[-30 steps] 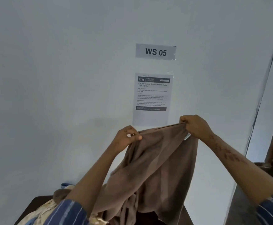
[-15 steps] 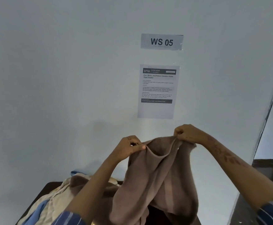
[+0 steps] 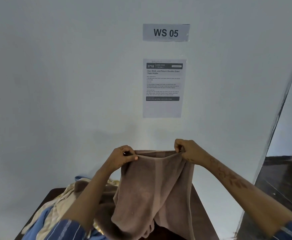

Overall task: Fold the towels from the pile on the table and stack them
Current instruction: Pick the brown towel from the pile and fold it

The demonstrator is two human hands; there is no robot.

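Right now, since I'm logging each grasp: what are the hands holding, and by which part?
Both hold one brown towel by its top edge: the left hand pinches the left corner, the right hand the right corner, and the rest hangs down.

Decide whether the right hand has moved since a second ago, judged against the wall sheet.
Yes. The right hand was level with the bottom edge of the instruction sheet; now, gripping the brown towel, it sits clearly below it: moved down.

wall [image 3: 63,84]: pale grey | table [image 3: 200,210]: dark brown | floor [image 3: 280,184]: dark
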